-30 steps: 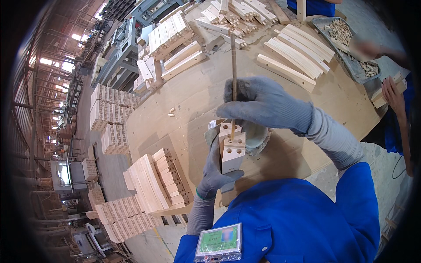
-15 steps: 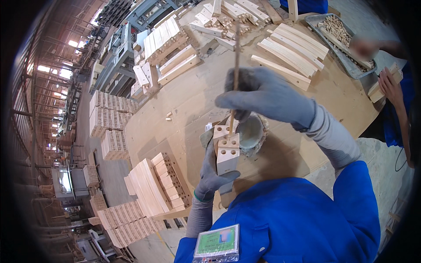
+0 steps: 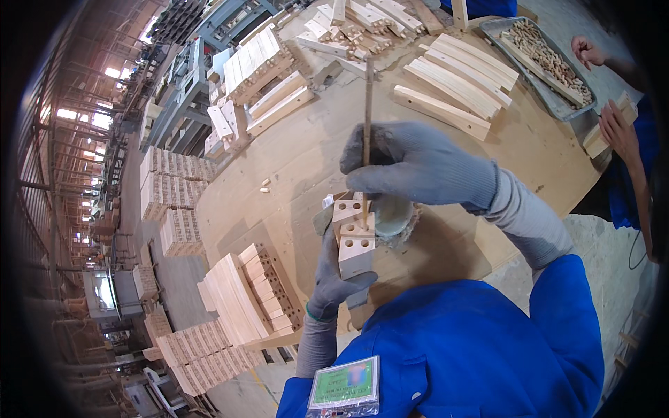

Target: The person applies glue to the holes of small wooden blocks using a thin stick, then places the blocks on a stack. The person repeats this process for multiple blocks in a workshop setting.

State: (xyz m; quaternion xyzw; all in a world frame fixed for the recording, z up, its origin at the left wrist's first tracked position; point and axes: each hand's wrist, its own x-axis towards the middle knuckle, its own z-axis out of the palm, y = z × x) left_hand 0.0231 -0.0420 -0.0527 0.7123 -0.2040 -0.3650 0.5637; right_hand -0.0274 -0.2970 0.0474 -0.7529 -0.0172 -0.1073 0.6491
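My left hand [image 3: 333, 280], in a grey glove, is closed round several wooden pieces [image 3: 357, 260] held together, their ends with round drilled holes facing up. My right hand [image 3: 418, 166], gloved too, grips a thin wooden stick [image 3: 368, 101] upright. The stick's lower tip meets one of the drilled ends; whether it is inside a hole I cannot tell. Just beyond and right of the pieces stands a bowl [image 3: 396, 217] with a crusted rim and pale contents, partly hidden by my right hand.
Drilled wooden rails [image 3: 237, 296] are stacked at the table's near left. More slats [image 3: 460, 76] and short pieces [image 3: 359, 28] lie at the far side. Two small dowels [image 3: 265, 185] lie on the tabletop [image 3: 279, 160]. A co-worker's hand [image 3: 589, 52] is near a dowel tray [image 3: 505, 29].
My right hand has come down and slightly left, lowering the stick against the drilled ends. The co-worker's far hand has lifted away from the dowel tray.
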